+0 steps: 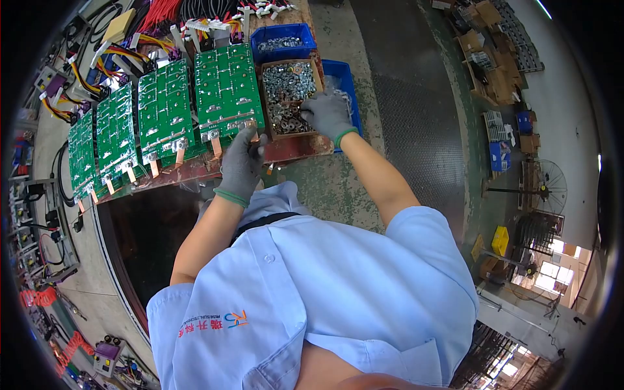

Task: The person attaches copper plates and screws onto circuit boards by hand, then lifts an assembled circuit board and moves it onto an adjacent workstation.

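Note:
My left hand [242, 164], in a grey glove, is at the lower edge of the rightmost green circuit board [227, 84], by its copper tabs. Its fingers are bent, and whether anything is between them is hidden. My right hand [328, 116], also gloved, reaches over the right side of a cardboard box [292, 135] of small metal hardware [286, 83]. Its fingertips are at the nuts and washers, and what they hold, if anything, is too small to tell. More green boards [164, 104] with copper tabs stand in a row to the left.
A blue bin [281, 30] of small metal parts sits above the cardboard box. Another blue bin [344, 75] holds clear plastic at the right. Wire bundles [159, 13] lie behind the boards. A fan [549, 188] stands far right.

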`<action>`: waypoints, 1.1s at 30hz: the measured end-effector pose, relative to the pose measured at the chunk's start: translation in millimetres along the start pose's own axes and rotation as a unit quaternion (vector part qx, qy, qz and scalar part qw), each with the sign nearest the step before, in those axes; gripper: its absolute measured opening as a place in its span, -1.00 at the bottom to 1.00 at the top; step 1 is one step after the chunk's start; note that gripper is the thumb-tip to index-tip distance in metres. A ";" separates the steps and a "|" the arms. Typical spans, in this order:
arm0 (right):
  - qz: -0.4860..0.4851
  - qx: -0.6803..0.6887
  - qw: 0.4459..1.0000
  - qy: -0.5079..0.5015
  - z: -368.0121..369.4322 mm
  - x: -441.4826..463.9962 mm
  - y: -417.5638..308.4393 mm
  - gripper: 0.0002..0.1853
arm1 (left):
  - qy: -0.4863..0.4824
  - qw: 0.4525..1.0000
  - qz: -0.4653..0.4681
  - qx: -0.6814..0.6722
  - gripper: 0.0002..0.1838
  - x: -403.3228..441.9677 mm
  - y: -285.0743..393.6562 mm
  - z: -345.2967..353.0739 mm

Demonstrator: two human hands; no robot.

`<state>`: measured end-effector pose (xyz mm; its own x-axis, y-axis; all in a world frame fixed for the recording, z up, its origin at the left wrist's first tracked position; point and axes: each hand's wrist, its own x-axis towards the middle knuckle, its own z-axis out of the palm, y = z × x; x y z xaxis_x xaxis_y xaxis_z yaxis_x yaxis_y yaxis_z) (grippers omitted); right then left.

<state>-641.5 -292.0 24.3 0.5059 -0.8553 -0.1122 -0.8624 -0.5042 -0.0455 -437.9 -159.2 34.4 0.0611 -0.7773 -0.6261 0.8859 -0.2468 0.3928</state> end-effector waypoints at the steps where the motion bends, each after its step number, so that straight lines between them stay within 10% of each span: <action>1: 0.001 -0.016 1.000 -0.005 0.7 1.8 -1.0 -0.75 | 0.012 1.000 -0.004 0.004 -0.81 -2.2 1.4 1.8; 14: -0.039 0.026 0.994 0.100 -19.4 5.0 -17.1 -0.80 | -0.024 1.000 0.000 0.019 -0.81 7.0 2.3 -10.3; 20: -0.347 0.161 0.873 0.303 -38.5 8.1 -70.8 -0.82 | -0.121 0.981 0.099 0.115 -0.75 26.7 -10.5 -42.1; 22: -0.353 0.161 0.873 0.294 -35.4 9.8 -69.2 -0.81 | -0.129 0.747 0.381 0.529 -0.64 26.2 -10.6 -44.1; 26: -0.376 0.138 0.872 0.281 -44.1 6.8 -67.6 -0.78 | -0.152 0.816 0.311 0.464 -0.59 15.9 -3.7 -35.8; 28: -0.388 0.139 0.868 0.277 -43.3 8.5 -68.2 -0.78 | -0.147 0.718 0.394 0.555 -0.61 27.4 -5.9 -47.5; 33: -0.406 0.130 0.865 0.264 -50.7 6.4 -68.3 -0.76 | -0.157 0.765 0.359 0.511 -0.65 30.7 -10.9 -53.9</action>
<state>-578.5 -269.1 77.0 0.8253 -0.2009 0.5278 -0.1579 -0.9794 -0.1260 -420.9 -149.1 -25.4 0.1075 -0.9858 0.1290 -0.1564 0.1114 0.9814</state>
